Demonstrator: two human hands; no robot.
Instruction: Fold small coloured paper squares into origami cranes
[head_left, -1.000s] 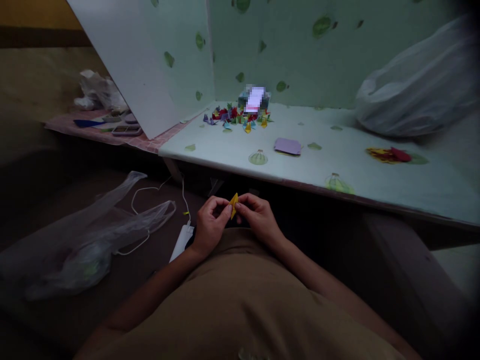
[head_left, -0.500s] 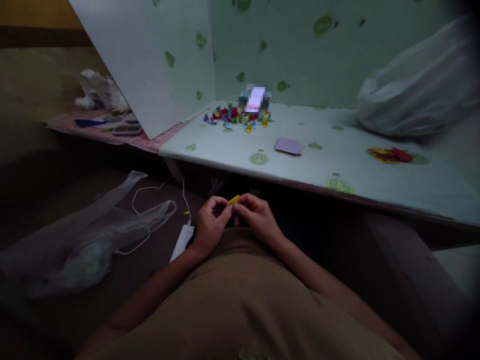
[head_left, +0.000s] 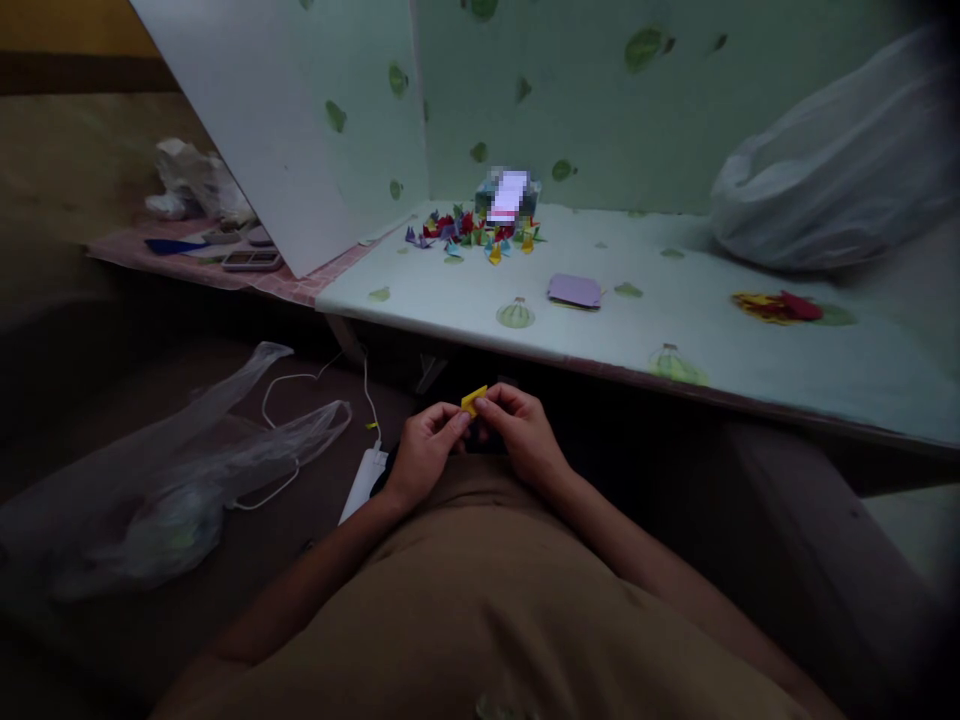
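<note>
A small folded piece of yellow paper [head_left: 473, 399] is held between both my hands, above my lap and in front of the table's edge. My left hand [head_left: 425, 447] pinches its lower left part between thumb and forefinger. On the other side, my right hand [head_left: 526, 433] grips its right part with thumb and fingertips. Beyond my hands, several small folded paper figures [head_left: 469, 233] in many colours lie in a cluster on the table. A stack of purple paper squares [head_left: 574, 291] rests nearer to me.
The table [head_left: 439, 300] has a pale patterned cover. A phone with a bright screen [head_left: 510, 195] leans behind the paper figures. Red and yellow paper pieces [head_left: 780, 306] lie to the right, near a white plastic bag [head_left: 817, 190]. A power strip [head_left: 363, 485] and a clear bag [head_left: 180, 510] are at lower left.
The yellow paper has turned between my fingers, from a pointed triangle shape to a more four-sided outline. My right hand has shifted slightly up and my left slightly down.
</note>
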